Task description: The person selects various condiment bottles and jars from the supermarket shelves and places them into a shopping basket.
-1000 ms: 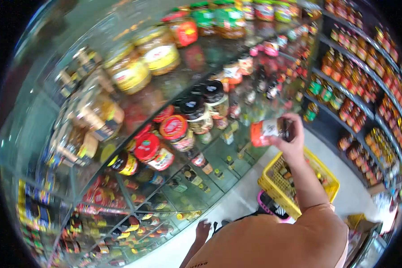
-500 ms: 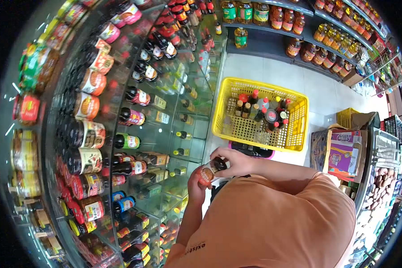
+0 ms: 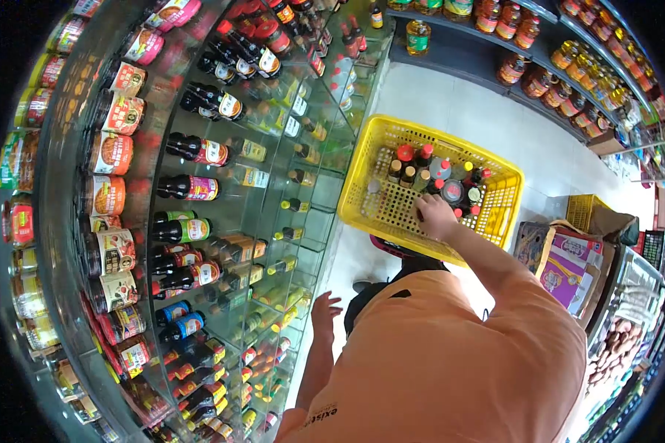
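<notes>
My right hand [image 3: 436, 217] reaches down into the yellow basket [image 3: 515, 193], over its near side. Its fingers are curled round something dark, mostly hidden beneath them. Just beyond the fingers stand several bottles and jars with red, black and yellow caps, among them a dark-lidded jar [image 3: 453, 193]. Left of these, a small round pale item [image 3: 374, 186] shows at the basket's left side. My left hand [image 3: 325, 314] hangs with its fingers apart and holds nothing, near the lower edge of the glass shelves [image 3: 314, 244].
Glass shelves on the left carry rows of sauce bottles [image 3: 192, 187] and jars [image 3: 111, 153]. Dark shelves with oil bottles [image 3: 417, 37] stand at the back. A purple box [image 3: 565, 269] and a small yellow crate [image 3: 582, 212] are on the right.
Both hands held the orange-labelled jar half a second ago. My left hand has since let go and opened; my right hand has moved into the basket. The jar is no longer plainly visible.
</notes>
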`<state>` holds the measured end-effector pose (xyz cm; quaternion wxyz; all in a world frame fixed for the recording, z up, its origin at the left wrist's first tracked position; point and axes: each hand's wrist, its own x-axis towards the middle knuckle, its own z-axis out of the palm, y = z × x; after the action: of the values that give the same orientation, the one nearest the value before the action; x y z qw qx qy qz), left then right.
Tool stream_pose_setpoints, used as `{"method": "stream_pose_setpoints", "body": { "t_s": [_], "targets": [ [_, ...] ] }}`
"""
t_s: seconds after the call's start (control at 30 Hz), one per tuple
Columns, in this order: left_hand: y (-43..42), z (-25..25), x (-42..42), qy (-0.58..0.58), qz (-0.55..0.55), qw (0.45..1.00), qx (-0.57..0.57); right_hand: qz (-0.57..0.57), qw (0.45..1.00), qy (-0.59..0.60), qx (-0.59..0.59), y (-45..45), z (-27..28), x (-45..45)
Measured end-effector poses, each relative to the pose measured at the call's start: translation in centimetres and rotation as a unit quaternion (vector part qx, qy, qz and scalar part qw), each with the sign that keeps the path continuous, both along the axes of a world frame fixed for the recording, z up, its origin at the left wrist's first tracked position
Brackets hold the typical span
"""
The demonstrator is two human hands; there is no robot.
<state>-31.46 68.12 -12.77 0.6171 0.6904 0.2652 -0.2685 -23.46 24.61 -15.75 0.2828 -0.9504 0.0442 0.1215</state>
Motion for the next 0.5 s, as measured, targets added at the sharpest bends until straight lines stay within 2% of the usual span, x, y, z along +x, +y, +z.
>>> {"method": "stream_pose_setpoints", "body": {
  "t_s": [0.07, 0.1, 0.13, 0.17, 0.3, 0.33, 0.37, 0.4, 0.43, 0.47, 0.5],
  "targets": [
    [2.9, -1.9, -3.6, -0.005, 0.038, 0.999, 0.032, 0.061, 0.993, 0.009, -0.101, -1.3, -5.6, 0.2],
    [4.8, -3.6, -5.5, 0.039, 0.067, 0.996, 0.051, 0.068, 0.993, 0.011, -0.096, -1.6, -7.9, 0.5],
    [5.5, -3.5, -7.5, 0.040, 0.079, 0.994, 0.066, 0.100, 0.984, 0.071, -0.129, -1.7, -10.0, 1.1],
    [6.6, -4.1, -9.6, 0.061, 0.093, 0.990, 0.083, 0.132, 0.969, 0.129, -0.162, -1.9, -11.5, 1.6],
    [11.0, -7.1, -20.0, 0.137, 0.135, 0.976, 0.107, 0.171, 0.950, 0.166, -0.202, -2.0, -15.7, 2.5],
    [10.8, -6.1, -22.3, 0.119, 0.096, 0.980, 0.129, 0.179, 0.950, 0.168, -0.195, -1.8, -16.8, 2.5],
    [13.5, -7.7, -26.6, -0.059, -0.252, 0.911, 0.321, 0.174, 0.950, 0.166, -0.198, -1.8, -17.6, 2.6],
    [14.1, -7.3, -28.1, -0.040, -0.415, 0.836, 0.357, 0.168, 0.950, 0.166, -0.203, -1.8, -18.5, 2.6],
    [15.1, -9.8, -32.8, 0.108, -0.206, 0.945, 0.228, 0.174, 0.949, 0.169, -0.200, -1.9, -19.2, 2.6],
    [15.5, -11.6, -36.3, 0.207, 0.071, 0.966, 0.135, 0.204, 0.940, 0.162, -0.221, -1.9, -20.0, 2.6],
    [14.6, -9.9, -36.3, 0.222, -0.017, 0.955, 0.198, 0.236, 0.929, 0.154, -0.242, -2.1, -20.9, 2.6]
  ]
}}
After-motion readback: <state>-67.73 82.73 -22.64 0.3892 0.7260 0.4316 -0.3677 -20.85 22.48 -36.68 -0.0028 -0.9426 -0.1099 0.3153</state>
